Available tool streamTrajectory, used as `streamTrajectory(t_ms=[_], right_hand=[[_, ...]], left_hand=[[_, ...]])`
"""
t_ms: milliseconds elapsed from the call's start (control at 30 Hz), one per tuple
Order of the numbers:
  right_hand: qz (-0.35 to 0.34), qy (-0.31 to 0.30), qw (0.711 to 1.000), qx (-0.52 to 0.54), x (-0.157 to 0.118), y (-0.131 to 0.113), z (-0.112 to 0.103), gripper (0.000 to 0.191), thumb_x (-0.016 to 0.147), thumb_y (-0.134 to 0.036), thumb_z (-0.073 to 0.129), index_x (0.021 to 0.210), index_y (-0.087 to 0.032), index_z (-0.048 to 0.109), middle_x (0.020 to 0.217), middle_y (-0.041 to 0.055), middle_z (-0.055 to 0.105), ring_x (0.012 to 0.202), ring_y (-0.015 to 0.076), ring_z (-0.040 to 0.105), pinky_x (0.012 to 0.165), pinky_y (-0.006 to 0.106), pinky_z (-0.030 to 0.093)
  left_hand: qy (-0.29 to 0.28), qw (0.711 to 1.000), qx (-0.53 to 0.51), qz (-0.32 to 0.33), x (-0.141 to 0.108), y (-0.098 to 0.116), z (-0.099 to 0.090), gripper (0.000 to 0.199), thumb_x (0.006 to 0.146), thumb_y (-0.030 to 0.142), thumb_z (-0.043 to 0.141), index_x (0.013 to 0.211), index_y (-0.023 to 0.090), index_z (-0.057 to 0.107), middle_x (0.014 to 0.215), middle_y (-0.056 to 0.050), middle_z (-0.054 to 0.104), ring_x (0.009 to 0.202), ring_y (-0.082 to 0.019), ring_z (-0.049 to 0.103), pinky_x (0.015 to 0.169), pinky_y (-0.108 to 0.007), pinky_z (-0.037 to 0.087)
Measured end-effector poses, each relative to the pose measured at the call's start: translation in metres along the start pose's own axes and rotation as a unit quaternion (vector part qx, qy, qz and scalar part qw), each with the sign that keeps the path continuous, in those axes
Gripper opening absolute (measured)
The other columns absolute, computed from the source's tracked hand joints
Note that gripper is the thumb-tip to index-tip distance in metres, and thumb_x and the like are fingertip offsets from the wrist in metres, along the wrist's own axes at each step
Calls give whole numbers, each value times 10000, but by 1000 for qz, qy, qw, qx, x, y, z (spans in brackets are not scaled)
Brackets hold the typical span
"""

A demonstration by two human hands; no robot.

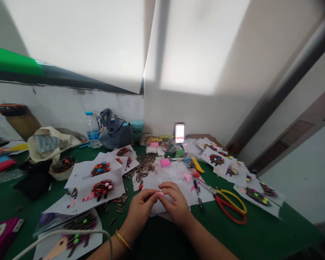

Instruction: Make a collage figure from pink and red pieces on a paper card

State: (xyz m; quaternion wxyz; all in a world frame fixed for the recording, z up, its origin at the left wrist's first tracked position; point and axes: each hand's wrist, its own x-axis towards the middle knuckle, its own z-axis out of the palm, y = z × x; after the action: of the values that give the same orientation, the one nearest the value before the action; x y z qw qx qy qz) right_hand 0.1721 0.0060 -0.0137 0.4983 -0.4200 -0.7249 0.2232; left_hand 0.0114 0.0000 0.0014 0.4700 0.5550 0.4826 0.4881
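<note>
At the near middle of the table, my left hand [142, 207] and my right hand [176, 204] meet at the fingertips. Between them they pinch a small piece of pink clay [160, 194]. White paper [155, 180] lies beneath and behind my hands. On it, farther back, rests a brighter pink clay lump [165, 162]. Striped sunflower seeds [144, 168] are heaped to the left of the lump, with more seeds [121, 200] beside my left hand. A black pen [198, 195] lies to the right of my right hand.
Red and yellow scissors [230, 206] lie at the right. Papers with seed-and-clay hedgehogs [103, 187] spread on the left, others [257, 196] on the right. A water bottle [93, 133], a grey-blue bag [115, 131] and a phone [180, 133] stand behind. A white cable [62, 232] crosses the near left.
</note>
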Motion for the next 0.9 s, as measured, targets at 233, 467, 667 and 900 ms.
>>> streamTrajectory(t_ms=[233, 467, 667, 900], right_hand=[[12, 14, 1000, 13, 1, -2, -2, 79, 875, -259, 616, 889, -245, 692, 1050, 61, 667, 1045, 218, 592, 953, 397, 471], [16, 18, 999, 25, 0, 1, -1, 97, 876, -258, 609, 806, -236, 674, 1042, 61, 671, 1048, 220, 591, 952, 392, 470], [34, 20, 999, 35, 0, 4, -3, 170, 930, -264, 517, 966, -236, 680, 1070, 72, 666, 1071, 215, 579, 962, 394, 457], [27, 13, 999, 23, 0, 5, -1, 86, 878, -242, 592, 815, -227, 648, 1034, 62, 657, 1040, 217, 576, 946, 392, 451]], left_hand=[[33, 999, 1, -2, -1, -4, 3, 411, 700, 489, 730, 967, 177, 709, 819, -44, 705, 771, -209, 640, 728, -316, 511], [6, 999, 38, 2, -4, 0, 5, 332, 733, 500, 697, 820, 181, 673, 763, -31, 665, 711, -184, 602, 676, -287, 482], [14, 1000, 9, 4, 0, -1, 3, 337, 732, 503, 703, 787, 175, 646, 731, -16, 636, 694, -172, 572, 645, -267, 464], [-24, 1000, 17, -8, 0, -4, 2, 401, 745, 508, 695, 972, 178, 711, 913, -66, 709, 799, -206, 613, 737, -307, 480]])
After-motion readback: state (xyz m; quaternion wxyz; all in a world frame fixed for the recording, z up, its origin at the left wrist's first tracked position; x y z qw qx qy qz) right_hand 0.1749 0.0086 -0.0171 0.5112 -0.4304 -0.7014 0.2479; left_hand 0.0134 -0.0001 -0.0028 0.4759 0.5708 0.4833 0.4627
